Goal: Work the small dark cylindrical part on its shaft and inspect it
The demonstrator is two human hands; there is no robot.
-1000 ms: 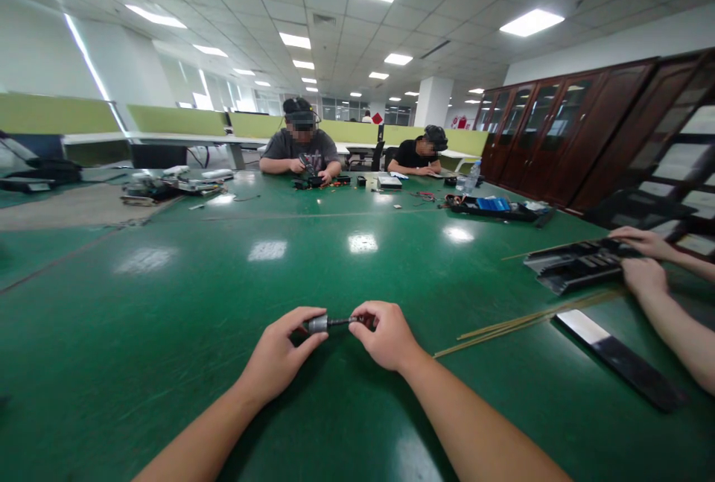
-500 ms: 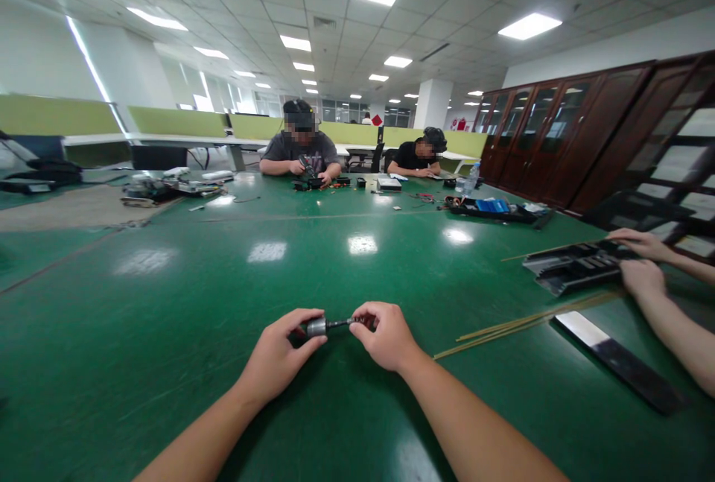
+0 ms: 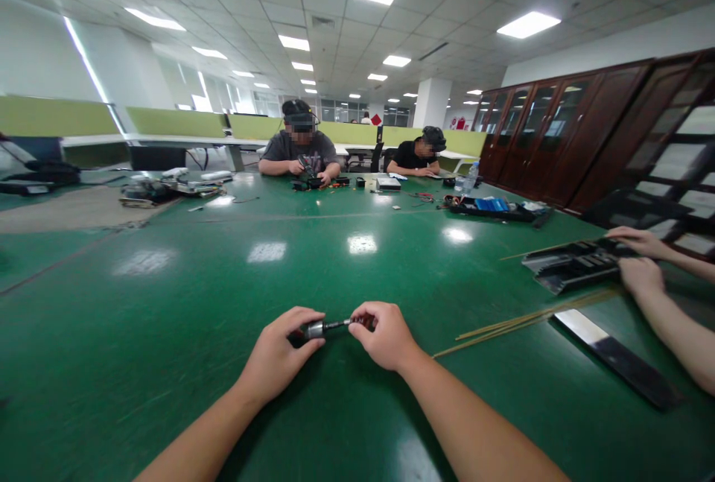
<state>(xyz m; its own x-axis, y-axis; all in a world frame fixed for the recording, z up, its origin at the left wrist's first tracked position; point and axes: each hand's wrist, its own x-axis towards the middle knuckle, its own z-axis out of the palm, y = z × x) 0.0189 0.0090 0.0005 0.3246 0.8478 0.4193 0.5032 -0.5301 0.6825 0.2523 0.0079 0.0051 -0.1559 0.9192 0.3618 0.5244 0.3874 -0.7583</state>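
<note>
Between my two hands, low over the green table (image 3: 234, 296), is a metal cylinder (image 3: 316, 329) with a thin dark shaft pointing right. My left hand (image 3: 279, 355) grips the cylinder's left end between thumb and fingers, which hide part of it. My right hand (image 3: 385, 333) pinches the shaft's right end, where small ridged parts show between the fingertips. The cylinder and shaft lie nearly level.
Thin yellowish rods (image 3: 503, 327) and a black and silver flat bar (image 3: 614, 355) lie at the right. Another person's hands (image 3: 642, 277) touch a black metal housing (image 3: 575, 262). Two people sit across the table near a tray of parts (image 3: 491, 208).
The cylinder has shifted slightly left and sits a little deeper in my left hand. My right hand has hardly moved.
</note>
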